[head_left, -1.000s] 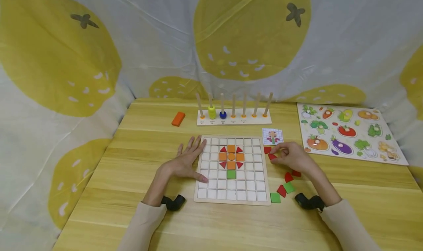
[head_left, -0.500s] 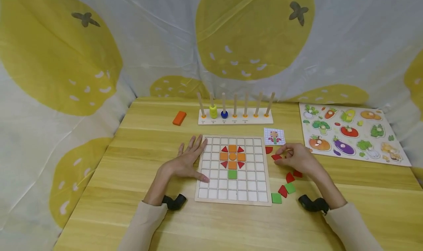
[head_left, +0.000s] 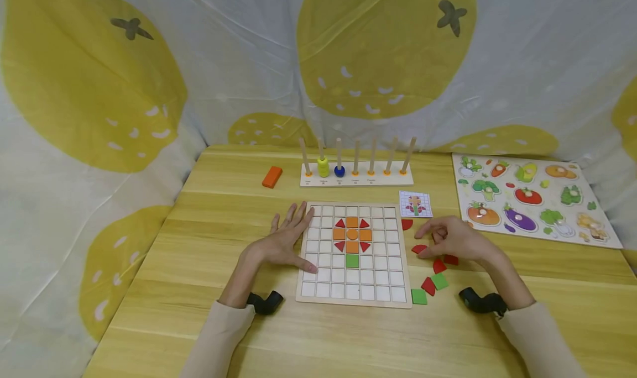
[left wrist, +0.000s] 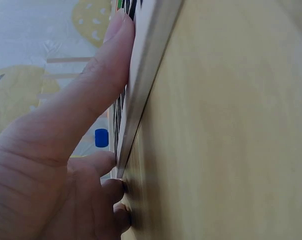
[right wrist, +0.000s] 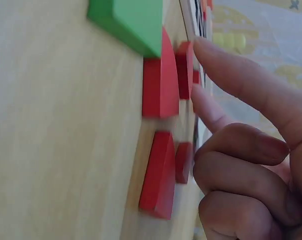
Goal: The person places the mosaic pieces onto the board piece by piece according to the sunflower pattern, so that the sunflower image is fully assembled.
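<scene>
A wooden grid board (head_left: pixel 354 299) is seen lying near the middle of a light wooden table (head_left: pixel 318 339), toward its front edge. Part of a flower picture is already laid in the grid: an orange cross with a round centre and four red triangles at its corners form the flower head (head_left: pixel 351 234), and one green square (head_left: pixel 352 261) is set directly beneath it as the start of a stem. The cells below and around it are shown bare, so by the look of the small pattern card (head_left: pixel 415 204) just beyond the board's far right corner, the rest of the stem and the red leaves are judged to be left.

The left hand (head_left: pixel 285 242) is laid flat on the table against the board's left edge, fingers straight and spread, with the thumb (left wrist: pixel 98 95) pressed on the rim — nothing is grasped. The right hand (head_left: pixel 455 240) is held just to the right of the board, its fingers loosely bent; a red curved piece (head_left: pixel 419 249) is touched at the thumb tip, but whether it is pinched or only touched cannot be told.

More loose pieces are scattered beside the board's right edge — red shapes (head_left: pixel 438 266) and two green squares (head_left: pixel 419 296).

Along the far edge, a peg rack (head_left: pixel 355 179) and an orange block (head_left: pixel 272 177) are seen; a vegetable puzzle (head_left: pixel 534 198) is placed at the right edge.
</scene>
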Motion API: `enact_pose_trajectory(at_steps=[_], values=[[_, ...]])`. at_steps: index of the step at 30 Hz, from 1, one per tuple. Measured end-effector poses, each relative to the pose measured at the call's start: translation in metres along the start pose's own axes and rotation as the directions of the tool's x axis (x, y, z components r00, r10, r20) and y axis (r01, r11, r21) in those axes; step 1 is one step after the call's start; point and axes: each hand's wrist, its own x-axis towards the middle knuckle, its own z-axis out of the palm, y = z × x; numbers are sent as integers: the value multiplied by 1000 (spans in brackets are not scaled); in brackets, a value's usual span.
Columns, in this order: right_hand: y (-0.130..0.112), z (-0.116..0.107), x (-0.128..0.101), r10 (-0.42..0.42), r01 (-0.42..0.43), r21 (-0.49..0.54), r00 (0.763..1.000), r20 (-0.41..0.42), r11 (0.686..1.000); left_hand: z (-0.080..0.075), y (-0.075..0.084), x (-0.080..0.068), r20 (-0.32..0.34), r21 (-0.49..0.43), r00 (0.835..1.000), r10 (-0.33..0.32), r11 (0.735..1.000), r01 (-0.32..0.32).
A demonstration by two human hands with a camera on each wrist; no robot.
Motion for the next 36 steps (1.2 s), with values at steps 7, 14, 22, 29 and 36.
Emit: enact_pose_trajectory(at_steps=[7, 14, 22, 29, 36], values=[[2, -3, -2, -13, 14, -24, 999, 39, 1000, -1, 1, -2, -12, -8, 1000, 9, 1000, -9], [-3, 2, -2, -15, 13, -108, 1000, -14, 994, 0, 1, -2, -4, 1, 1000, 0, 1000, 0], [-8, 4, -1, -7, -2, -178, 999, -49, 984, 0, 1, -1, -3, -1, 1000, 4, 1000, -4], [-23, 14, -1, -114, 103, -129, 991, -77, 986, 0, 0, 0, -6, 7, 1000, 2, 1000, -2], [-54, 52, 4, -171, 168, -86, 985, -23, 982, 1, -1, -1, -7, -3, 1000, -2, 1000, 2]])
